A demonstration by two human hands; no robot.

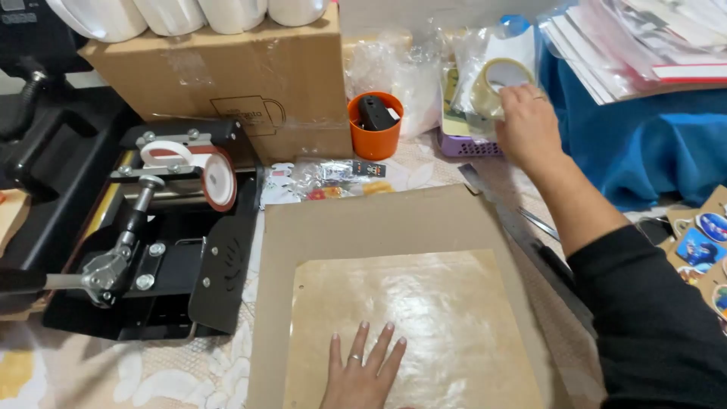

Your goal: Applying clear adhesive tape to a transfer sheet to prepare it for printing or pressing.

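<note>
My left hand (363,371) lies flat, fingers spread, on a glossy tan sheet (447,303) that rests on a larger brown cardboard sheet (363,223). My right hand (526,125) reaches to the back of the table and grips a roll of clear tape (496,83) above a purple basket (466,144). A black sleeve covers my right forearm.
A black mug heat press (163,227) holding a white mug stands at the left. Behind it is a cardboard box (250,76) with white mugs on top. An orange cup (375,125), plastic bags, a blue cloth (644,151), a metal ruler (522,235) and printed stickers (704,238) surround the sheets.
</note>
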